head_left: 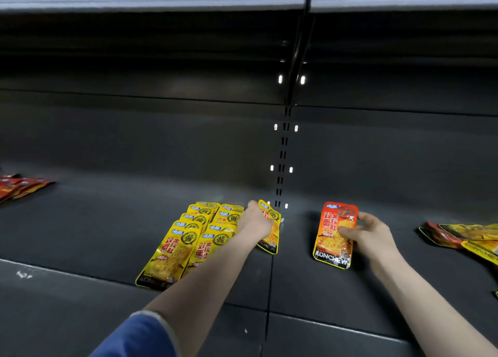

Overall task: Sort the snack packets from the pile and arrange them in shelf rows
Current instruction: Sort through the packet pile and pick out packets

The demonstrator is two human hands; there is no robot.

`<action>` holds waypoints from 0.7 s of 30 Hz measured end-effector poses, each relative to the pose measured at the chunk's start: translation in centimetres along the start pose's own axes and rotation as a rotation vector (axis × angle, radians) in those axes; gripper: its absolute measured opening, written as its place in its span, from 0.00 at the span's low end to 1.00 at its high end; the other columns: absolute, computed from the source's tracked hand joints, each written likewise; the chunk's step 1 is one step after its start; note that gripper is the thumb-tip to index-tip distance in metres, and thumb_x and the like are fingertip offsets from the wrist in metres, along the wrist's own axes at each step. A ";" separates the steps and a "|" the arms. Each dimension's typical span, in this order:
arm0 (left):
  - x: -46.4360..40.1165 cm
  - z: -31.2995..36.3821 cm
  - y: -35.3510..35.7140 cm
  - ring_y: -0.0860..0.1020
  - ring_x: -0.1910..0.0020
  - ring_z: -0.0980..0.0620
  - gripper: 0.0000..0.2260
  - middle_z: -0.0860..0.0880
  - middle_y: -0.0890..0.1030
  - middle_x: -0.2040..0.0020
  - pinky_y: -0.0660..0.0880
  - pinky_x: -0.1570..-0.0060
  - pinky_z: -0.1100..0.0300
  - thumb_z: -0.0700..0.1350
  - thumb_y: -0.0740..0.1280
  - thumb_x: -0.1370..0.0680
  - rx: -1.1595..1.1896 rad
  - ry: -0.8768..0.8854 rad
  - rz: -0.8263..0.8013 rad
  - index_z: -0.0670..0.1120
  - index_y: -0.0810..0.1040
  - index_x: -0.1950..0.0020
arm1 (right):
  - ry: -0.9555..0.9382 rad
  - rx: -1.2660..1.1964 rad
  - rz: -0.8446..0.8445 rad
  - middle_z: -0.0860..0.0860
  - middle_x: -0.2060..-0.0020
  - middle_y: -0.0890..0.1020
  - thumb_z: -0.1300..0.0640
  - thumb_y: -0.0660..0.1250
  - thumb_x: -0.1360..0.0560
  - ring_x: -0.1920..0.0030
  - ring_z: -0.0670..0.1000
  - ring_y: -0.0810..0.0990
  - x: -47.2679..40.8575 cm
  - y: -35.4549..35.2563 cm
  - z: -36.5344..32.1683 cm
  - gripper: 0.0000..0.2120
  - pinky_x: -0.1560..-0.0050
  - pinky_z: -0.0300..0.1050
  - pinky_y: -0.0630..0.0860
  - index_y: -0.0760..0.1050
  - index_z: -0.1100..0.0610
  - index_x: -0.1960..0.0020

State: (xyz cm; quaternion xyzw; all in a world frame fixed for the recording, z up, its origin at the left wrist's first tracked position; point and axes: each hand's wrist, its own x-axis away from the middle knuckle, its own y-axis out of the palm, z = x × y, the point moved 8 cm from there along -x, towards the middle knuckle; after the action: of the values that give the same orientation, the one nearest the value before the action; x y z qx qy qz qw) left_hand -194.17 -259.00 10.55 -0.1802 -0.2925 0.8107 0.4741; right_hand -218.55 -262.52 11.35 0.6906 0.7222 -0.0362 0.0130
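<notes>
Yellow goes down, red waits!
Left hand (257, 223) grips a yellow packet (270, 228); square it beside the yellow rows (194, 238). Right hand (369, 231) pinches the red packet (332, 235).

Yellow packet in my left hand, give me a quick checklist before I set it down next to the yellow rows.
1. Left hand grips the yellow packet: ok.
2. Packet matches the yellow rows beside it: ok, same yellow design.
3. Bare shelf to the right of the rows for a new row: ok.
4. Packet lying flat and lined up with the rows: not ok, it is tilted and lifted at the top.
5. Right hand holds the red packet apart from the yellow ones: ok.
6. Pile at the far right sorted: not ok, mixed packets remain.
</notes>
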 end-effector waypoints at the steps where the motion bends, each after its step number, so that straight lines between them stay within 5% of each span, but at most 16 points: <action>1: -0.2 -0.2 0.3 0.75 0.41 0.41 0.18 0.42 0.76 0.40 0.70 0.46 0.54 0.42 0.65 0.23 -0.028 -0.007 0.006 0.41 0.65 0.35 | 0.005 0.001 -0.009 0.54 0.59 0.80 0.73 0.68 0.30 0.60 0.53 0.79 -0.2 0.2 0.1 0.18 0.59 0.45 0.76 0.73 0.57 0.45; 7: -0.6 -0.1 0.8 0.75 0.41 0.41 0.14 0.40 0.76 0.40 0.70 0.50 0.55 0.41 0.62 0.20 -0.221 0.042 0.095 0.39 0.64 0.37 | 0.030 0.037 -0.087 0.58 0.55 0.81 0.72 0.68 0.29 0.57 0.56 0.80 -0.6 2.2 0.7 0.17 0.59 0.45 0.76 0.74 0.57 0.46; 14: -0.2 0.9 1.8 0.67 0.36 0.44 0.17 0.43 0.68 0.37 0.67 0.40 0.55 0.47 0.58 0.18 -0.789 0.200 0.221 0.41 0.67 0.32 | 0.049 0.014 -0.105 0.56 0.58 0.81 0.73 0.68 0.29 0.62 0.51 0.80 -0.7 2.2 1.2 0.16 0.63 0.42 0.73 0.73 0.59 0.44; 21: 0.5 1.4 2.8 0.67 0.34 0.43 0.22 0.42 0.71 0.34 0.63 0.37 0.51 0.54 0.52 0.18 -1.031 0.275 0.117 0.41 0.69 0.32 | 0.030 0.028 -0.123 0.54 0.61 0.81 0.72 0.68 0.29 0.63 0.51 0.80 -0.8 2.3 1.1 0.17 0.64 0.42 0.72 0.73 0.59 0.43</action>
State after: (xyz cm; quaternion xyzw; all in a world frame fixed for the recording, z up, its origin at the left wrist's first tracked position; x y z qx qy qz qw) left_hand -197.10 -260.05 9.79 -0.5102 -0.5773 0.5559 0.3122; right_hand -216.30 -263.31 10.23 0.6453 0.7630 -0.0370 -0.0097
